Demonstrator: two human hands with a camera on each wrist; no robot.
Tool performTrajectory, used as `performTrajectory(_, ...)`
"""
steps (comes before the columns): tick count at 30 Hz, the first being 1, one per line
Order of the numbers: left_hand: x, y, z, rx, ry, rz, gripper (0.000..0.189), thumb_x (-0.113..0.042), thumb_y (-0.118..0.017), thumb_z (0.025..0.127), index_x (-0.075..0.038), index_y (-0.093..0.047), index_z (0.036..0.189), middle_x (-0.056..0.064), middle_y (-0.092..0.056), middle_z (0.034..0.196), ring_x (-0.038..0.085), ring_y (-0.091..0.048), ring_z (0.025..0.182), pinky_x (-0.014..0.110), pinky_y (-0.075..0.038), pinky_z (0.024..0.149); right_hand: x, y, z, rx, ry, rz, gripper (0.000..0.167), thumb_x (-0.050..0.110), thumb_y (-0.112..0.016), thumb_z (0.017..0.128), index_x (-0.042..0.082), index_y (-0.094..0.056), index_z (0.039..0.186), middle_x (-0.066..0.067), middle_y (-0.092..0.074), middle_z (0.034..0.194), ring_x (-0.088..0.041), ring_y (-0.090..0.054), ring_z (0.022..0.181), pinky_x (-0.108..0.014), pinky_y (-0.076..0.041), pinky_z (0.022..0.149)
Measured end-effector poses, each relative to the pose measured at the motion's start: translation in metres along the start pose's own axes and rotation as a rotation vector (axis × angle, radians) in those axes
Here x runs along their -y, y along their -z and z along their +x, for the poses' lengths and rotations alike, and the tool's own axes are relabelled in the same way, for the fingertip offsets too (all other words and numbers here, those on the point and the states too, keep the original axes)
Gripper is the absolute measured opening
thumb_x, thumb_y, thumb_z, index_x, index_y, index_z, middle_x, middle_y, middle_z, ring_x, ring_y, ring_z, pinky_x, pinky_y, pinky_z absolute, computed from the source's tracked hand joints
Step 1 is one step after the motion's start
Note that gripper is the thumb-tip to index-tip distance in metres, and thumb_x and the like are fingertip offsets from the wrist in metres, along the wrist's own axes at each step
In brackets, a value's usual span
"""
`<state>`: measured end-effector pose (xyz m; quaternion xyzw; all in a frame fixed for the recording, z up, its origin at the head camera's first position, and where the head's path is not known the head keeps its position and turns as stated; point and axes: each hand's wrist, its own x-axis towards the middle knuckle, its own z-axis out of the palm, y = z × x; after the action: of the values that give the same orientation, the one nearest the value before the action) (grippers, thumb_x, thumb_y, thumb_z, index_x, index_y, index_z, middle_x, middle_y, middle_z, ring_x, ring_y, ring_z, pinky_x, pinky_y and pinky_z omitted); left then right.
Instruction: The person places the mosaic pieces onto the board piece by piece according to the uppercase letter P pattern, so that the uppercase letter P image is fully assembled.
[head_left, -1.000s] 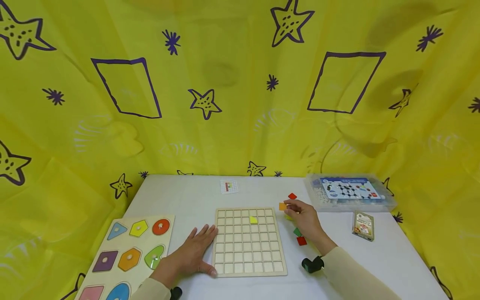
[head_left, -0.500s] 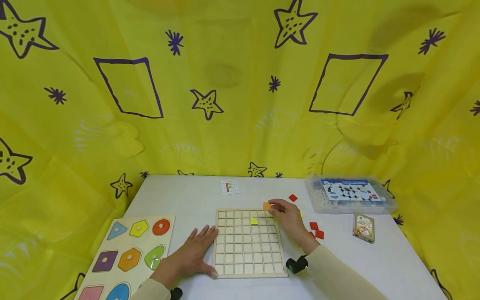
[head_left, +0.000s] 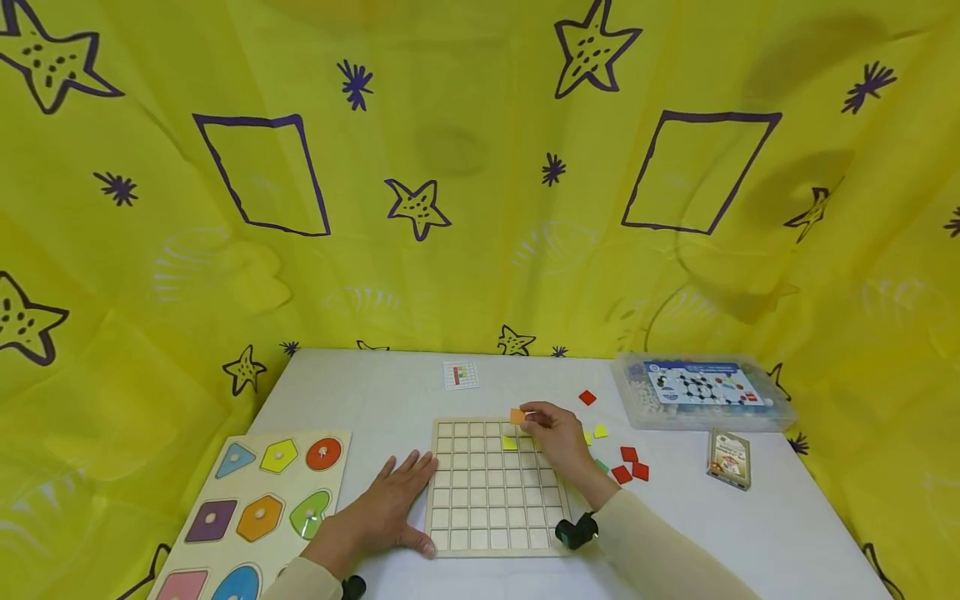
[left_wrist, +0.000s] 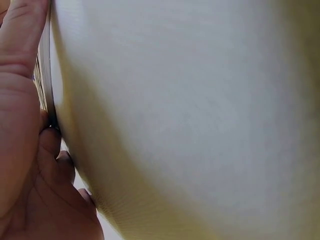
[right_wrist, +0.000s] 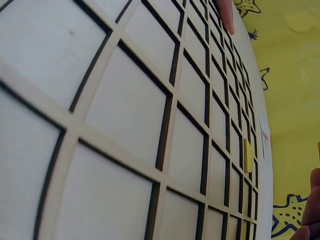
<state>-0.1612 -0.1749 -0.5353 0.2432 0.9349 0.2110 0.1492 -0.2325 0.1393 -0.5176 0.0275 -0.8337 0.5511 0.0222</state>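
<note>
My right hand (head_left: 561, 446) pinches an orange square tile (head_left: 517, 416) between thumb and fingertips, over the far edge of a wooden grid board (head_left: 477, 493). Just below it in the head view, a yellow tile (head_left: 510, 443) lies in a cell of the second row. My left hand (head_left: 386, 510) rests flat at the board's left side, fingers spread, with fingertips and thumb right at the edge. In the right wrist view the grid fills most of the frame, while the right fingers (right_wrist: 312, 200) show only at the margin. The left wrist view catches part of the left hand (left_wrist: 30, 150).
Red tiles (head_left: 628, 454), yellow tiles (head_left: 600, 431) and a green tile (head_left: 602, 467) lie right of the board. A pattern card (head_left: 461, 375) sits behind it. Left is a shape puzzle (head_left: 288, 492); right are a clear plastic case (head_left: 705, 393) and a small box (head_left: 729, 458).
My right hand has carried the orange tile leftward from beside the board to above its far edge, uncovering loose tiles on the right. The left hand has stayed in place.
</note>
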Motion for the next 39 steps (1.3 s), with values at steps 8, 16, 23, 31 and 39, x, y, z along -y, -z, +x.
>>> performTrajectory(8, -0.006, 0.004, -0.003, -0.005, 0.001, -0.004, 0.136, -0.069, -0.087, 0.062, -0.004, -0.029, 0.166, 0.014, -0.027, 0.174, 0.038, -0.019, 0.163, 0.064, -0.010, 0.131, 0.001, -0.009, 0.003, 0.009, 0.012, -0.017, 0.023, 0.004, -0.074, 0.096, 0.010, -0.078, 0.118, -0.005, -0.076, 0.100, -0.017, -0.070, 0.091, -0.024, -0.057, 0.074)
performTrajectory(16, -0.004, 0.002, -0.002, -0.007, 0.002, 0.000, 0.136, -0.070, -0.086, 0.061, -0.005, -0.029, 0.166, 0.013, -0.028, 0.174, 0.038, -0.019, 0.163, 0.063, -0.010, 0.131, -0.003, -0.020, 0.001, 0.028, 0.008, -0.042, 0.020, 0.005, -0.075, 0.096, 0.010, -0.078, 0.115, -0.005, -0.077, 0.100, -0.016, -0.070, 0.093, -0.025, -0.058, 0.076)
performTrajectory(23, -0.003, 0.002, -0.002, -0.007, 0.004, 0.004, 0.137, -0.070, -0.087, 0.061, -0.005, -0.029, 0.166, 0.013, -0.028, 0.174, 0.038, -0.019, 0.163, 0.064, -0.011, 0.131, -0.005, -0.026, 0.000, 0.045, 0.025, -0.060, 0.017, 0.004, -0.076, 0.094, 0.008, -0.079, 0.111, -0.004, -0.075, 0.094, -0.013, -0.065, 0.085, -0.025, -0.055, 0.073)
performTrajectory(31, -0.002, 0.000, -0.001, -0.007, 0.008, 0.010, 0.137, -0.070, -0.087, 0.061, -0.005, -0.029, 0.166, 0.013, -0.029, 0.174, 0.038, -0.019, 0.163, 0.063, -0.011, 0.131, -0.005, -0.033, -0.001, 0.062, 0.046, -0.092, 0.017, -0.001, -0.077, 0.091, 0.006, -0.078, 0.107, -0.005, -0.074, 0.089, -0.012, -0.063, 0.081, -0.027, -0.054, 0.071)
performTrajectory(39, -0.001, -0.001, 0.000, -0.008, 0.000, 0.014, 0.136, -0.070, -0.087, 0.061, -0.005, -0.029, 0.166, 0.012, -0.029, 0.174, 0.037, -0.019, 0.163, 0.063, -0.010, 0.132, -0.007, -0.038, -0.002, 0.067, 0.075, -0.134, 0.018, -0.002, -0.077, 0.090, 0.009, -0.077, 0.103, -0.001, -0.073, 0.087, -0.012, -0.061, 0.079, -0.027, -0.054, 0.073)
